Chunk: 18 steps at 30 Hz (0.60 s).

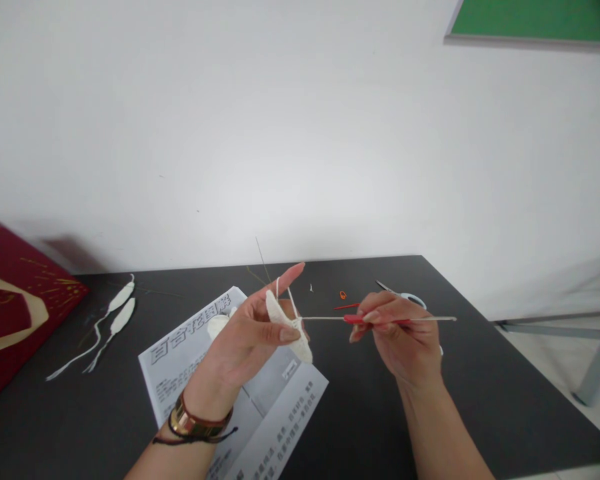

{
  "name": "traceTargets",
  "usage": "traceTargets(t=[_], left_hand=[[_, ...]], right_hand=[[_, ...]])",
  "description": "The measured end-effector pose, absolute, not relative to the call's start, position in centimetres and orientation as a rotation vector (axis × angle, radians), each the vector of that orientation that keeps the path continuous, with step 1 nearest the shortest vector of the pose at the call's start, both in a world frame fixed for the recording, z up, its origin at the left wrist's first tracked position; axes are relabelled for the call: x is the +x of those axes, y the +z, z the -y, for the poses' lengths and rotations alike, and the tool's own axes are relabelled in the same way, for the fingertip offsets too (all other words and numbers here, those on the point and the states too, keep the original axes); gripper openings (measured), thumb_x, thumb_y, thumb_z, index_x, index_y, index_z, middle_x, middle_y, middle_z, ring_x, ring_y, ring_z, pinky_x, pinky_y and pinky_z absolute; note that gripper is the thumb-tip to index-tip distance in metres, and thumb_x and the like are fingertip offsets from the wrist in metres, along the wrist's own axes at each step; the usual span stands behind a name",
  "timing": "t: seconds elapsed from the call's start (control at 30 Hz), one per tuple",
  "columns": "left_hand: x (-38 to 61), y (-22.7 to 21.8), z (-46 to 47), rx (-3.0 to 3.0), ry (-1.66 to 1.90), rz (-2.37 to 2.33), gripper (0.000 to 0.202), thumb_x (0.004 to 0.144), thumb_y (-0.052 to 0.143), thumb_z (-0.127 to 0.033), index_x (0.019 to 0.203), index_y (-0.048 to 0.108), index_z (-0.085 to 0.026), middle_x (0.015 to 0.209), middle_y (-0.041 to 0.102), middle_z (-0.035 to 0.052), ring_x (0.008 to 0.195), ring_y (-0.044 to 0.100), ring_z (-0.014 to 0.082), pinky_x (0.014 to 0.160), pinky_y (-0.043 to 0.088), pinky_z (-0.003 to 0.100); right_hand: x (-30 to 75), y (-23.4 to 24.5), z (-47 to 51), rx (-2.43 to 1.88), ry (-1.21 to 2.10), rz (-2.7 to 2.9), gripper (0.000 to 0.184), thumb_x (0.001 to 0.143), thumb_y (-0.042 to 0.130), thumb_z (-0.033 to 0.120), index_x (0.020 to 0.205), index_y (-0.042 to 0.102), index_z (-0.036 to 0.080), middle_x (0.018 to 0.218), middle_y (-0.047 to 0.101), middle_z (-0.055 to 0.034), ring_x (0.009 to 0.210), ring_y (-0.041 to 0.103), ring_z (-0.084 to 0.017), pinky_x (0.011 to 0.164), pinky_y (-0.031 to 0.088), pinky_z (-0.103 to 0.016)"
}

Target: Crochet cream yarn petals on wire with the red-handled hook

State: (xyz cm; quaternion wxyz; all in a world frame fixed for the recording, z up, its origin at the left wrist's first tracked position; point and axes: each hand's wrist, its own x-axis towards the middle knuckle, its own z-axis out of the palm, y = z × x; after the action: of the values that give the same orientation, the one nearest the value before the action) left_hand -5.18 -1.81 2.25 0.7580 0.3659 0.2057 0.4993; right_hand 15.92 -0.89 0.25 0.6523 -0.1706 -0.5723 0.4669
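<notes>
Left hand (247, 333) pinches the white crocheted piece (277, 309) above the desk (370, 413); at its three o'clock, right hand (405, 333) grips the red-handled hook (353, 319), whose one end meets the piece. If the yarn (293, 303) loses its tension, it may slip off the hook.

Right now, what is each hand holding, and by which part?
The left hand pinches the white crocheted piece around its middle; the right hand grips the red-handled hook by its handle.

A black table (360, 413) carries a red bag (15, 287), two white pieces (123, 317), printed sheets (177, 357) and scissors (414, 299).
</notes>
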Motion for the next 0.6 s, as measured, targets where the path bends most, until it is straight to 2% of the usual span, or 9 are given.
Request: traceTargets(t=[0.23,0.37,0.6], left_hand=[[-5.8,2.0,1.4,0.838,1.015,-0.467,0.074,0.061,0.072,-0.002,0.129,0.050,-0.020,0.060,0.054,-0.0048,0.058,0.050,0.0084,0.055,0.038,0.019],[-5.9,2.1,1.5,0.902,1.003,-0.549,0.073,0.063,0.073,-0.005,0.129,0.050,-0.025,0.063,0.056,-0.0041,0.058,0.052,0.0086,0.057,0.040,0.021],[-5.7,2.2,1.5,1.028,1.075,-0.649,0.070,0.066,0.072,-0.006,0.129,0.049,-0.027,0.065,0.060,-0.0026,0.061,0.058,0.0111,0.062,0.043,0.023]], right_hand=[[16.2,0.2,0.7,-0.357,1.083,1.303,0.007,0.078,0.067,0.022,0.081,0.072,0.021,0.076,0.065,-0.0047,0.055,0.065,-0.016,0.044,0.054,-0.028],[16.1,0.3,0.5,-0.334,1.137,1.239,0.006,0.078,0.066,0.022,0.080,0.072,0.020,0.068,0.063,-0.0035,0.058,0.063,-0.016,0.044,0.055,-0.028],[14.9,-0.4,0.1,-0.437,1.426,0.976,0.009,0.080,0.065,0.026,0.078,0.068,0.017,0.059,0.065,-0.0001,0.048,0.060,-0.009,0.045,0.054,-0.018]])
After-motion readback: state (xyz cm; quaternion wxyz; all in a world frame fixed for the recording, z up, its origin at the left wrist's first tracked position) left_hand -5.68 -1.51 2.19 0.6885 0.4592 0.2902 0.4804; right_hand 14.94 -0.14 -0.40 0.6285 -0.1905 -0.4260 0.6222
